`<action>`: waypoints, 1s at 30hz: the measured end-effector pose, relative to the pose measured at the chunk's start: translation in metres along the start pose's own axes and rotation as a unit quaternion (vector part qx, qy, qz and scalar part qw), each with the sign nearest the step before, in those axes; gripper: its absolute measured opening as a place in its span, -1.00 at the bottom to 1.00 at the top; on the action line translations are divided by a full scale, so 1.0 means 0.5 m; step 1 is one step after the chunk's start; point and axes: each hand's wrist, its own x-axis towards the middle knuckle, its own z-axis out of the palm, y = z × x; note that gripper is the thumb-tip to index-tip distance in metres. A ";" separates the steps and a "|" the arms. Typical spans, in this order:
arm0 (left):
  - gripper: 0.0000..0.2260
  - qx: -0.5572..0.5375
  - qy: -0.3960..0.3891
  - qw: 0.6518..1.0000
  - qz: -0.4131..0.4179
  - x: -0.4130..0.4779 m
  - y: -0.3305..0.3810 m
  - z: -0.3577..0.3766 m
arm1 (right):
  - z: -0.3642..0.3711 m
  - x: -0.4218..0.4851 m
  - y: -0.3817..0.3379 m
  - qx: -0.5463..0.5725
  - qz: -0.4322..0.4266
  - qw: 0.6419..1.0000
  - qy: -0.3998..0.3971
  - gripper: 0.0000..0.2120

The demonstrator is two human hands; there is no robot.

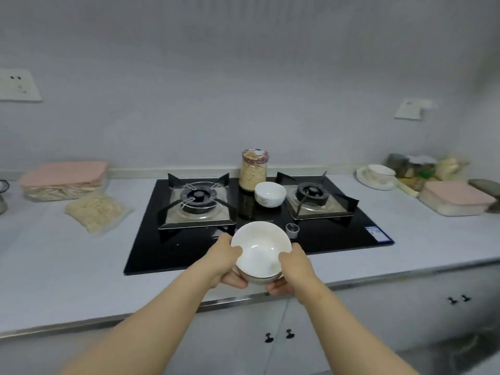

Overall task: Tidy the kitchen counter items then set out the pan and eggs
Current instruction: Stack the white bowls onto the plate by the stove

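I hold a white bowl [261,251] in both hands above the front edge of the black gas hob [189,247]. My left hand [226,262] grips its left rim with the thumb inside. My right hand [293,269] grips the right rim the same way. The bowl is empty and tilted toward me. A second white bowl [270,194] stands between the two burners, in front of a glass jar [253,169] filled with pale grains. No pan or eggs are in view.
A small metal cup [292,230] sits on the hob right of the held bowl. On the left counter lie a pink-lidded container [63,180] and a bag of noodles [96,212]. At the right are a plate with a bowl [378,174], packets and another pink-lidded box [457,197].
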 end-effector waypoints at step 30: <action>-0.80 0.012 -0.146 0.989 -0.004 0.488 0.408 0.646 | -0.703 0.432 -0.039 0.065 0.044 0.981 0.180 -0.79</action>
